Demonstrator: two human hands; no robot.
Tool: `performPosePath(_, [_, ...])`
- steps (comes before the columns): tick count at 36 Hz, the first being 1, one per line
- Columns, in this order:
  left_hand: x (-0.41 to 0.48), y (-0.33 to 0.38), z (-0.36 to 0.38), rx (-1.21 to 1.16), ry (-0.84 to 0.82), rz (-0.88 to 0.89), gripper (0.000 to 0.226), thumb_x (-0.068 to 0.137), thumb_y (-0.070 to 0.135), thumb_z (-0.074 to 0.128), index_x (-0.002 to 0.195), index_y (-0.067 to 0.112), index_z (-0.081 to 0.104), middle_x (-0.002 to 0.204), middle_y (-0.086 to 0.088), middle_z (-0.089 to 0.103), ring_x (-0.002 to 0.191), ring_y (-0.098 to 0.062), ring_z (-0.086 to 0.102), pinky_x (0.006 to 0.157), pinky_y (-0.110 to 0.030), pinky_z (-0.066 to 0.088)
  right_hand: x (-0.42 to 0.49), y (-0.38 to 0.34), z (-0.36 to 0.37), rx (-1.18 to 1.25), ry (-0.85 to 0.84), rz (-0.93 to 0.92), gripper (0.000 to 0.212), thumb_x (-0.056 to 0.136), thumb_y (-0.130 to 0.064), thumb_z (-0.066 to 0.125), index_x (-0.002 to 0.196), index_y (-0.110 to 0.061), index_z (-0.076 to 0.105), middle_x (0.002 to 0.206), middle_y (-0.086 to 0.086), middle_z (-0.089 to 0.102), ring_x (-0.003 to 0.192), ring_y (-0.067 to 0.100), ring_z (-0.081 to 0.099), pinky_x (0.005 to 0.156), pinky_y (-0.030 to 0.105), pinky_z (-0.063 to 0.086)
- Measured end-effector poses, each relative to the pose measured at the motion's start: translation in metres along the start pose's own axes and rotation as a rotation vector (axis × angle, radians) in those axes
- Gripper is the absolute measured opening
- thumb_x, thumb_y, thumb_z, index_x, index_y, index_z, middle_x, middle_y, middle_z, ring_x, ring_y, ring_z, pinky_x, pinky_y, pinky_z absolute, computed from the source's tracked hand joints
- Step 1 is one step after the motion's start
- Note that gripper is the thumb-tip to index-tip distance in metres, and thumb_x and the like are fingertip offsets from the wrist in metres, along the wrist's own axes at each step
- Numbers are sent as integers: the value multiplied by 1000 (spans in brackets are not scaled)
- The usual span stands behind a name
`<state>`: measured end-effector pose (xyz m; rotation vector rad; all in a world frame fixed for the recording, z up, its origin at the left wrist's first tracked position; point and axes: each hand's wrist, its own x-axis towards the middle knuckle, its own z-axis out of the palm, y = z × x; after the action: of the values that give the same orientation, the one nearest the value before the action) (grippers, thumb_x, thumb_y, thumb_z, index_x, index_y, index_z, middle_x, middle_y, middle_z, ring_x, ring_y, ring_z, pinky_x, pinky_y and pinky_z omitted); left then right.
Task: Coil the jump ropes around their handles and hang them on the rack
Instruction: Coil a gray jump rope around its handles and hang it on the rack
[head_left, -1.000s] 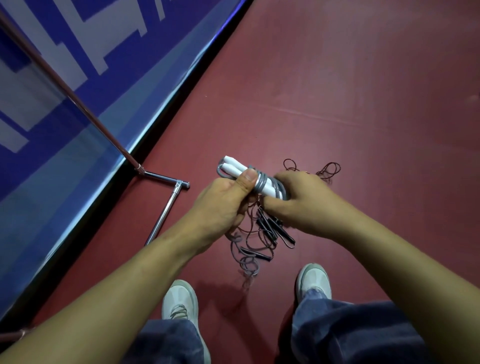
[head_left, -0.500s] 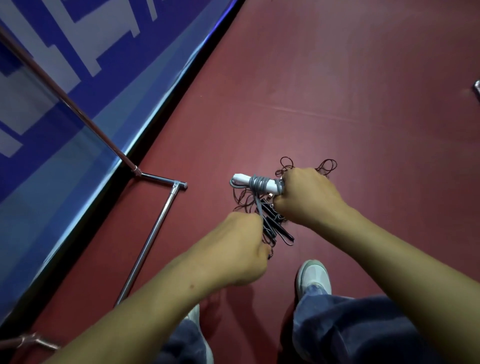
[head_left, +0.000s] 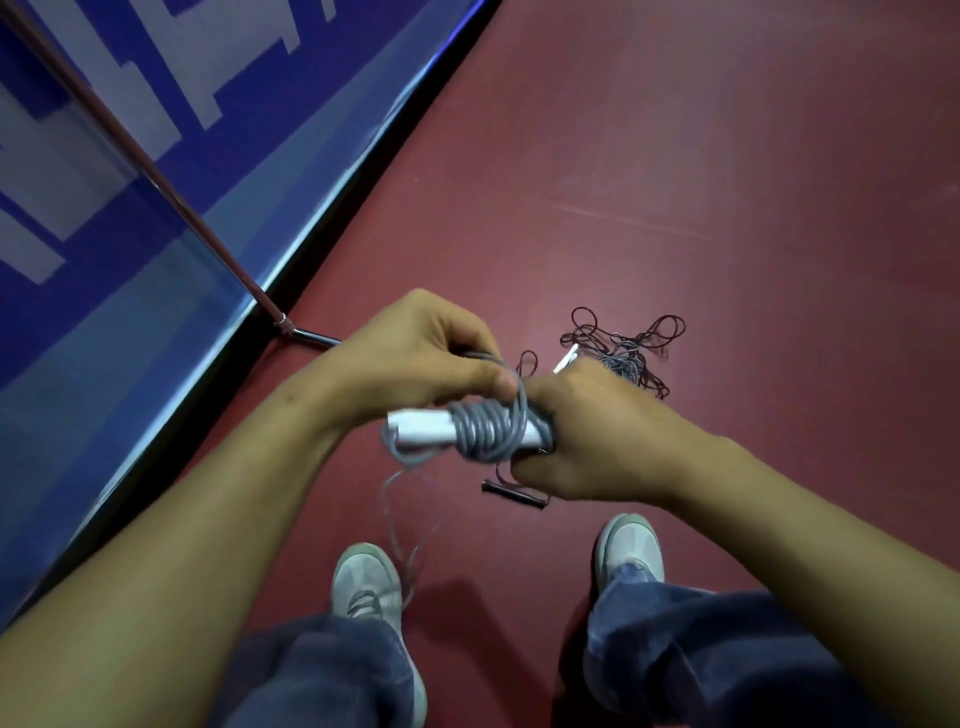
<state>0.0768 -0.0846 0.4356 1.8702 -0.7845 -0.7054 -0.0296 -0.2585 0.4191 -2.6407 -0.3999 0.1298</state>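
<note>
Handles (head_left: 418, 427) are gripped at centre by right hand (head_left: 597, 441), fingers curled. Rope (head_left: 485, 428) is pinched by left hand (head_left: 415, 358). Rack (head_left: 156, 176) and wall edge (head_left: 363, 171) are seen at 10 o'clock, spare ropes (head_left: 623, 348) at 1 o'clock, open floor (head_left: 727, 182) beyond.

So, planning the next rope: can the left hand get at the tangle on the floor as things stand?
Probably not: the left hand pinches the grey cord over the white handles, and the tangle lies on the floor beyond the right hand.
</note>
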Motion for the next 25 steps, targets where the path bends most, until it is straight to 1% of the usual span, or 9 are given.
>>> performPosePath(2, [-1, -12, 5, -184, 38, 1, 13, 81, 17, 77, 68, 20, 77, 64, 4, 68, 60, -6, 58, 58, -22, 48, 1, -5, -10, 111, 101, 58, 20, 68, -34, 61, 64, -17, 50, 51, -1, 50, 47, 20, 47, 47, 39, 42])
performPosePath(5, [-2, -24, 18, -263, 52, -6, 33, 90, -6, 65, 68, 19, 70, 64, 1, 60, 59, -9, 52, 56, -19, 47, 3, -8, -21, 244, 203, 186, 23, 68, -35, 65, 62, -16, 54, 53, 2, 55, 48, 20, 50, 45, 40, 43])
performPosePath(8, [-4, -24, 34, -421, 42, -129, 36, 98, 18, 61, 62, 22, 66, 58, -1, 36, 53, -14, 33, 51, -26, 36, 4, 1, -30, 235, 243, 283, 20, 70, -30, 69, 63, -15, 58, 52, 1, 56, 45, 19, 49, 45, 39, 43])
performPosePath(11, [-3, -20, 61, -457, 56, -282, 49, 107, 36, 47, 63, 21, 62, 56, 0, 30, 50, -15, 25, 52, -28, 25, 9, 16, -27, 187, 263, 385, 23, 71, -22, 71, 58, -17, 52, 50, -1, 52, 45, 21, 47, 42, 36, 40])
performPosePath(14, [-6, -18, 79, -86, 45, -240, 38, 103, 36, 49, 69, 20, 53, 57, 6, 44, 51, -12, 39, 54, -29, 37, 15, 32, -20, 57, 208, 493, 22, 76, -20, 67, 62, -15, 51, 58, 5, 54, 50, 24, 47, 45, 30, 35])
performPosePath(17, [-13, -14, 84, 358, -24, -168, 23, 102, 22, 49, 80, 16, 51, 69, 7, 52, 58, -5, 47, 56, -22, 37, 12, 47, -12, -111, 77, 534, 17, 79, -18, 63, 67, -18, 51, 67, 6, 57, 56, 24, 52, 47, 29, 33])
performPosePath(21, [-22, -1, 85, 627, -71, -115, 23, 93, 25, 53, 73, 15, 47, 71, -2, 51, 63, -27, 51, 59, -39, 47, 6, 45, 13, -222, -49, 504, 21, 82, -19, 61, 72, -19, 42, 72, 3, 52, 63, 28, 54, 53, 29, 37])
performPosePath(23, [-20, 6, 78, 730, -87, -51, 21, 89, 21, 52, 70, 13, 45, 72, -7, 52, 65, -32, 53, 61, -44, 52, 5, 42, 22, -269, -75, 467, 18, 83, -22, 61, 78, -17, 44, 71, 1, 49, 67, 31, 54, 58, 32, 41])
performPosePath(25, [-14, 8, 65, 783, -77, 2, 21, 88, 22, 53, 70, 13, 49, 68, -6, 52, 64, -33, 54, 60, -46, 53, 5, 40, 25, -277, -121, 435, 22, 83, -22, 60, 72, -18, 41, 70, 1, 49, 67, 30, 55, 57, 31, 39])
